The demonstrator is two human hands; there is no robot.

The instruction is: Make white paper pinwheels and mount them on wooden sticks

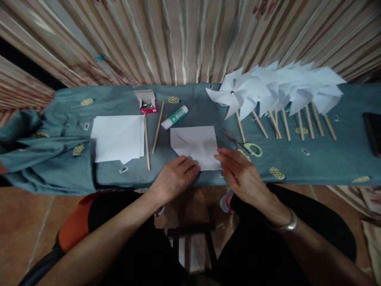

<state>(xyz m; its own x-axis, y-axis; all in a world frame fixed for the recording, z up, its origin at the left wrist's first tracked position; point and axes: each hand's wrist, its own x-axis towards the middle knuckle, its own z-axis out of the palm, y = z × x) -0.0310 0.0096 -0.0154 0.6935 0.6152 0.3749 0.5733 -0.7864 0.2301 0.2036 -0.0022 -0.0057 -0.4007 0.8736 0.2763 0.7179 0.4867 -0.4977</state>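
A white square of paper (195, 143) with diagonal creases lies on the teal cloth (297, 159) near the front edge. My left hand (175, 178) rests at the sheet's near left corner, fingers curled and pressed onto it. My right hand (241, 172) lies at the near right corner, fingers extended and touching the paper edge. Scissors with yellow-green handles (247, 147) lie just beyond my right hand.
A stack of white paper (117, 137), two wooden sticks (151, 133), a glue stick (174, 116) and a small open box of pins (146, 102) are at left. A row of several finished white pinwheels on sticks (276, 95) fills the right. A dark object (373, 131) sits far right.
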